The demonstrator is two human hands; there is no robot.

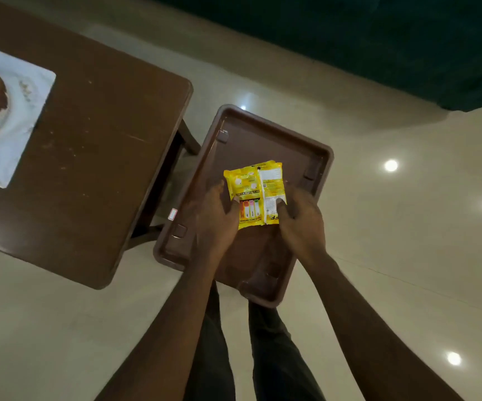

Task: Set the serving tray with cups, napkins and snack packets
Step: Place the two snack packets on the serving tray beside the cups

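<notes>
Head view: left hand and right hand each grasp a lower corner of the yellow snack packet, thumbs on top. Packet sits between both hands, over the brown serving tray, beside the wooden surface.

A brown table bears a white placemat — glossy floor beneath.

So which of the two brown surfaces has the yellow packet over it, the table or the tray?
The tray, the rimmed one right of the table. Both hands, left hand and right hand, grip the yellow packet above it. The table holds only a white mat.
</notes>
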